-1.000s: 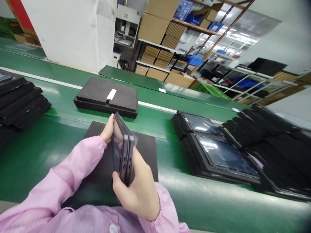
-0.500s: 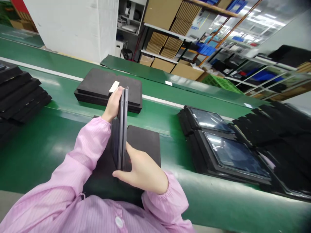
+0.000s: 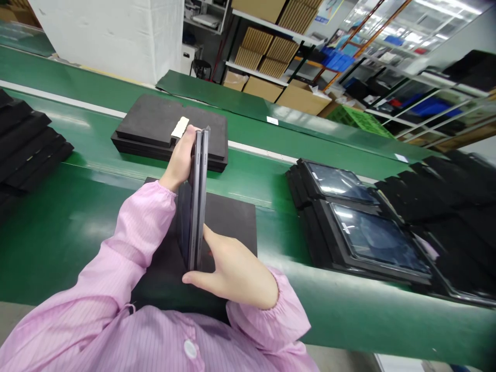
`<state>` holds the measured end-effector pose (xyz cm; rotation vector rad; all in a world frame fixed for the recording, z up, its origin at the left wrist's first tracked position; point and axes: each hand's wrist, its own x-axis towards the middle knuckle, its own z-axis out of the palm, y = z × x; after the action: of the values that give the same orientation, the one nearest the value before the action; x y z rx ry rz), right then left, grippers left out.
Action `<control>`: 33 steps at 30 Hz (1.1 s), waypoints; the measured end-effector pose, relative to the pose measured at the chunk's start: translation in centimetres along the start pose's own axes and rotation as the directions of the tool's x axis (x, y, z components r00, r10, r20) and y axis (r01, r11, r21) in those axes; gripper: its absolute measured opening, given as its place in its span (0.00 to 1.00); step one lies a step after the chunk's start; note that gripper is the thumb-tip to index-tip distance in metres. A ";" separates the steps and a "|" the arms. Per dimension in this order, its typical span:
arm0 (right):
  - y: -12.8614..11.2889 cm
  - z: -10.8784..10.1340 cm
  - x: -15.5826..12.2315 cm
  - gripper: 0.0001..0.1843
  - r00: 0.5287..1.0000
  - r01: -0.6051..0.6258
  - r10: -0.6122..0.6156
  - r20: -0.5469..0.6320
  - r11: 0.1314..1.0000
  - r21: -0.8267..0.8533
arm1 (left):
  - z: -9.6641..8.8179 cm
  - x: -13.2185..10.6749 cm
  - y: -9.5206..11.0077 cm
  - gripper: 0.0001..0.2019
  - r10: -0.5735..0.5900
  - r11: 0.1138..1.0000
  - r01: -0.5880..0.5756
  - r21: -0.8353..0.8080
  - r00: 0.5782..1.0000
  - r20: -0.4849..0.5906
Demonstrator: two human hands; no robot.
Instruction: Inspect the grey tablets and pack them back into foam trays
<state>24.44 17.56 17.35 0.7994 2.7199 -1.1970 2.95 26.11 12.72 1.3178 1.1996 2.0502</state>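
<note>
Two thin grey tablets (image 3: 200, 201) stand on edge side by side between my hands, their speaker edges facing up toward me. My left hand (image 3: 181, 157) is closed around their far end. At the near end my right hand (image 3: 232, 266) grips them, thumb across the near corner and fingers behind the right face. Below them lies a flat black foam pad (image 3: 234, 222) on the green bench. Just past my left hand is a stack of black foam trays (image 3: 155, 121), with a small cream-coloured piece (image 3: 180, 127) on or above it.
To the right, two dark-screened tablets (image 3: 380, 243) rest in black foam trays. Stepped piles of black foam trays stand at the far right (image 3: 445, 201) and far left (image 3: 27, 150). A white pillar (image 3: 104, 41) rises behind the green bench (image 3: 96, 227), with shelves of cardboard boxes (image 3: 263, 88) beyond.
Both hands keep their hold on the two tablets, which stay upright. The view has shifted slightly, and the tablets appear a little farther right.
</note>
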 end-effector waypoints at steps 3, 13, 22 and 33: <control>0.0 -0.1 -0.1 0.43 1.000 -0.010 0.010 0.003 1.000 -0.013 | 0.1 -0.1 -0.1 0.28 -0.011 1.000 0.011 -0.004 1.000 0.007; -0.2 0.0 -0.3 0.33 0.999 -0.049 0.049 -0.011 0.999 -0.005 | 0.9 -0.6 1.1 0.29 0.012 0.997 -0.013 -0.070 1.000 -0.011; 0.0 0.3 -0.5 0.48 0.970 -0.003 0.052 -0.239 0.979 0.203 | 2.0 -2.4 3.9 0.32 0.007 0.999 -0.004 -0.033 0.997 0.076; -0.7 0.6 0.1 0.43 0.917 0.046 0.077 -0.392 0.955 0.293 | 3.0 -4.3 5.9 0.33 0.090 0.995 -0.098 0.035 0.980 0.176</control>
<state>23.95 16.83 17.39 1.2239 2.8630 -1.6277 8.12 21.15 15.94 1.5670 1.1300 1.9345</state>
